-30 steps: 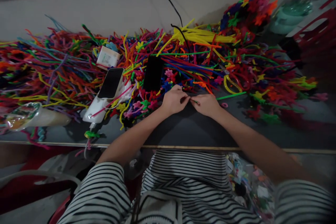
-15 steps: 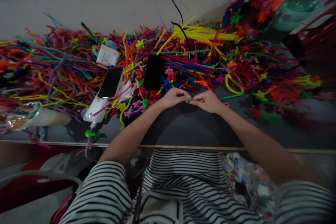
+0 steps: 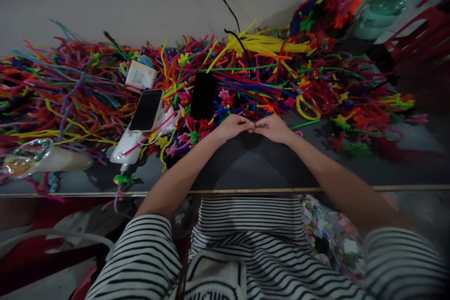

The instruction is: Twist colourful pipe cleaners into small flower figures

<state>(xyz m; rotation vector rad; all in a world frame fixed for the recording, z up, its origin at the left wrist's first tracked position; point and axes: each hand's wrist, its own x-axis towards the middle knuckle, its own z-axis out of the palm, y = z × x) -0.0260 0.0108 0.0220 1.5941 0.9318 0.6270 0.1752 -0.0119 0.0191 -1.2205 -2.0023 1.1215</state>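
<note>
My left hand (image 3: 232, 127) and my right hand (image 3: 275, 129) meet fingertip to fingertip above the dark table, both closed in a pinch. Between them they hold a green pipe cleaner (image 3: 306, 124), whose long end sticks out to the right past my right hand. Its other end is hidden in the fingertips. Just beyond my hands lie finished pipe-cleaner flowers, among them a pink one (image 3: 224, 94). A black phone (image 3: 203, 95) rests on the pile, up and left of my left hand. Scissors with yellow and red handles (image 3: 309, 107) lie beyond my right hand.
Colourful pipe cleaners (image 3: 94, 98) are heaped along the wall, with a yellow bundle (image 3: 270, 44) on top. At left are a second phone (image 3: 146, 110) on a white power bank (image 3: 125, 146), a small white box (image 3: 140, 76) and a plastic cup (image 3: 45, 158) on its side.
My fingertips have drawn closer together, and the green bit that showed between them is now mostly covered. The view has shifted slightly.
</note>
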